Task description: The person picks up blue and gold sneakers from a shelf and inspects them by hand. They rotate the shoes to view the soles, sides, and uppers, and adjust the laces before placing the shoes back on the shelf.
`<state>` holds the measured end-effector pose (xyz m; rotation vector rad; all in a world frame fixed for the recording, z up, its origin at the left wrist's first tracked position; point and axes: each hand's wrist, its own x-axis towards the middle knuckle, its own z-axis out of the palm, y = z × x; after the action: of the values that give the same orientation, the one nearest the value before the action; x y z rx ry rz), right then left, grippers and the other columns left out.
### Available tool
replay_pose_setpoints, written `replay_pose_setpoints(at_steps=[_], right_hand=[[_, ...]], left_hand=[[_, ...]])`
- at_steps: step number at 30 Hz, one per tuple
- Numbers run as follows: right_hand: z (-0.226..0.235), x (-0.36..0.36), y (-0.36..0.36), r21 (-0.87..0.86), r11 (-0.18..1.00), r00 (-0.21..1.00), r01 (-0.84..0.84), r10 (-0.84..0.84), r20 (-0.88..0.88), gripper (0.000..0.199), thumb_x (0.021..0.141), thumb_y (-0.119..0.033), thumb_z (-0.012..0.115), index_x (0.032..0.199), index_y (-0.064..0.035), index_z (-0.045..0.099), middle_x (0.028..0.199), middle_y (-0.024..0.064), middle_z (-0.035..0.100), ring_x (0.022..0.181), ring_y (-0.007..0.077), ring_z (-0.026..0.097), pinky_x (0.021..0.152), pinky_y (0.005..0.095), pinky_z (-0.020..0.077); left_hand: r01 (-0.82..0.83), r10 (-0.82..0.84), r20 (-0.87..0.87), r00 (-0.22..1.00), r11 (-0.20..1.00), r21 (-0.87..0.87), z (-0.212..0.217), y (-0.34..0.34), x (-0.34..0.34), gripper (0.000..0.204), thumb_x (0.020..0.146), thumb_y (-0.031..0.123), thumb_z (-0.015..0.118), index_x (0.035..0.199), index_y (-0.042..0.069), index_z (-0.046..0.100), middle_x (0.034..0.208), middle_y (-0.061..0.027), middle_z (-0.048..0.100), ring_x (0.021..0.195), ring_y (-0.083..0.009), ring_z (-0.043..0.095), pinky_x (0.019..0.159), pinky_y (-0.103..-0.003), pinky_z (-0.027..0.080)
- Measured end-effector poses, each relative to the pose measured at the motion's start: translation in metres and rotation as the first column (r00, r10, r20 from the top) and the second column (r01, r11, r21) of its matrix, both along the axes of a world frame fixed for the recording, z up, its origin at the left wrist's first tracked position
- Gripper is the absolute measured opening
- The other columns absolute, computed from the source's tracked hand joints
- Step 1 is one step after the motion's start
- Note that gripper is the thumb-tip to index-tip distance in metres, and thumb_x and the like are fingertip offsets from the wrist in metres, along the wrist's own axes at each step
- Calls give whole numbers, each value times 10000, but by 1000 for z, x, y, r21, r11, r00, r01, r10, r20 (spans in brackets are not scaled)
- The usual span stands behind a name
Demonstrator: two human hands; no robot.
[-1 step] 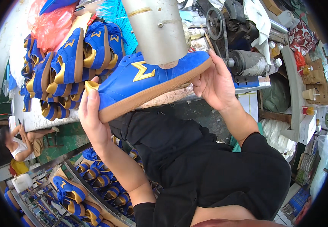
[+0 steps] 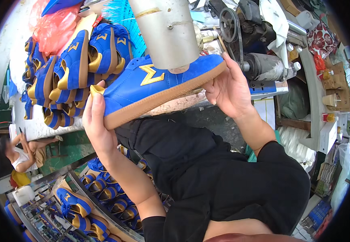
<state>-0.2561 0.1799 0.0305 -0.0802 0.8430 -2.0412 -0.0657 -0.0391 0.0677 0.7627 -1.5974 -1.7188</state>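
Observation:
A blue sneaker (image 2: 122,94) with a brown sole and a gold zigzag emblem lies on its side between my hands, under a thick grey metal cylinder (image 2: 165,32). My left hand (image 2: 98,117) is closed on its heel, thumb near the gold collar lining. My right hand (image 2: 229,86) pinches the toe, thumb on the sole's edge. The cylinder's lower end hides part of the upper. Below the sole shows a worn, pale block (image 2: 179,103), partly covered by the shoe.
A pile of matching blue shoes (image 2: 74,64) stands left on the table, beside a red plastic bag (image 2: 56,26) and a blue basket (image 2: 122,20). A motor with a pulley (image 2: 229,25) sits right. Behind at lower left are a shoe rack (image 2: 78,181) and a seated person (image 2: 21,155).
The heel end of the sneaker and my left hand have shifted very slightly left. My right hand and the cylinder look the same.

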Motion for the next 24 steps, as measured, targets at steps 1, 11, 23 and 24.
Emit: replay_pose_setpoints(at_steps=[1,11,23,24], right_hand=[[1,0,1,8,1000,1000,-6,6,-9,435,995,-511,477,1108,-100,564,921,41,601,637,156,530,453,305,471],[-2,8,3,106,994,998,34,-29,-47,545,1023,-550,369,1155,-58,561,995,57,626,570,132,444,420,246,370],[5,14,32,125,991,993,55,-41,-108,606,993,-631,394,1159,-72,559,911,40,608,572,125,460,433,269,360],[6,15,32,121,992,993,46,-32,-113,616,992,-636,389,1160,-69,561,895,38,608,566,122,458,433,268,364]], left_hand=[[3,-3,0,1000,999,40,4,-3,-2,495,995,303,571,1277,-103,565,1119,-116,631,994,-137,616,910,-268,464],[108,-126,105,986,982,158,2,-9,-4,511,991,378,547,1245,-63,586,1025,-128,680,846,-164,701,620,-283,586],[119,-164,209,964,970,212,5,3,-21,590,982,502,474,1241,-16,588,1009,-149,710,782,-198,719,485,-314,571],[126,-174,206,963,966,228,5,3,-20,589,981,505,472,1240,-11,586,1012,-151,710,785,-203,720,484,-321,574]])
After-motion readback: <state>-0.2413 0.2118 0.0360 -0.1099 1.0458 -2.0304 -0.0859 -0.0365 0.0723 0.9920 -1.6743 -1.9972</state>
